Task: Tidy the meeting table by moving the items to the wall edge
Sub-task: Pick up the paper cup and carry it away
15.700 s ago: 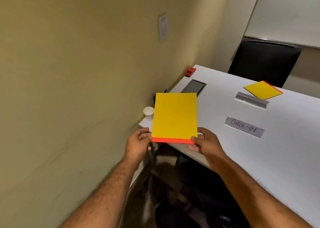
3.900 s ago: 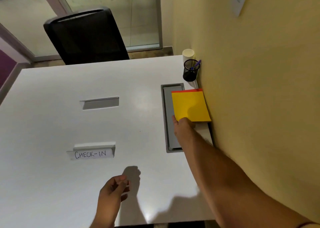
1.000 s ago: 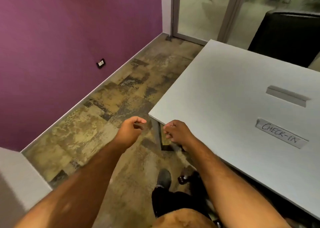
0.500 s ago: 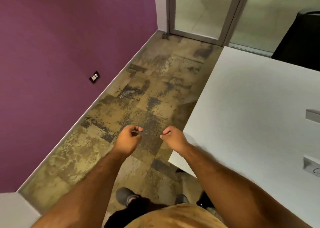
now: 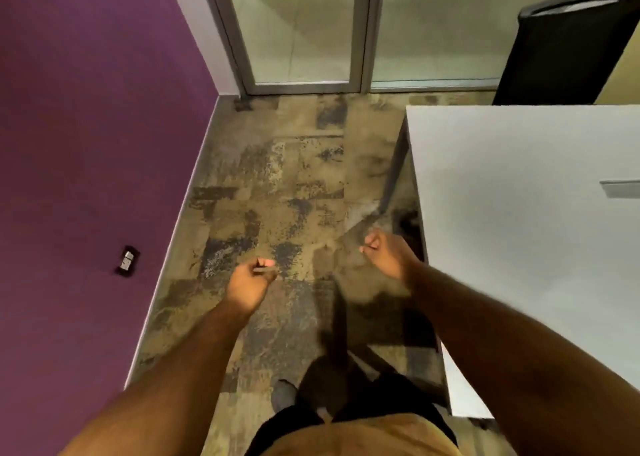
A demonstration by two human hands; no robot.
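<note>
Two bare hands hang out in front of the person over the floor, neither carrying anything. The left hand (image 5: pixel 250 282) has its fingers loosely curled inward with the thumb near the fingertips, and nothing shows between them. The right hand (image 5: pixel 387 252) is likewise loosely curled and holds nothing; it hovers just beside the near edge of the one white meeting table (image 5: pixel 526 241), not touching it. The table fills the right side of the view, and on the part that shows there is a single grey name-card holder (image 5: pixel 621 188), cut off by the frame edge. The items of the task and the wall edge of the table lie outside the view, so where they sit cannot be told. One black chair (image 5: pixel 568 43) stands behind the table's far end. One purple wall (image 5: pixel 86 126) runs down the left, carrying one small dark socket plate (image 5: pixel 127 260) low down. Two glass panels (image 5: pixel 304 26) in grey frames close the far end of the mottled brown floor (image 5: pixel 277 185). One grey shoe (image 5: pixel 284 392) shows below, beneath dark trousers.
</note>
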